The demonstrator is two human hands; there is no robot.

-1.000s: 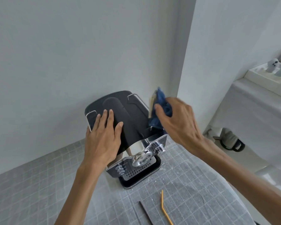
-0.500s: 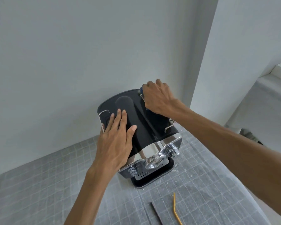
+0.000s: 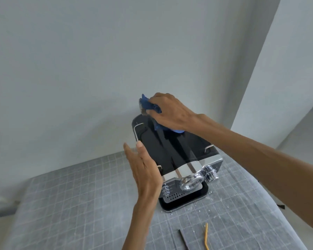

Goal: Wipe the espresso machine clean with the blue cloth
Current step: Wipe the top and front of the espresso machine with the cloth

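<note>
Grey gridded desk [image 3: 79, 204]: right hand [image 3: 172, 112], fingers bunching blue cloth [image 3: 148, 105], wipes espresso machine [image 3: 170, 150] top; left hand [image 3: 145, 170], fingers straight, beside it; front seemingly unwiped.

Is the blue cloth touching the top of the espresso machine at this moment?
Touching. In the head view the right hand grips the blue cloth, whose lower fold lies on the black top of the espresso machine.

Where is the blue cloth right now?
The blue cloth is bunched in the right hand, at the back of the espresso machine top, near the wall.
</note>
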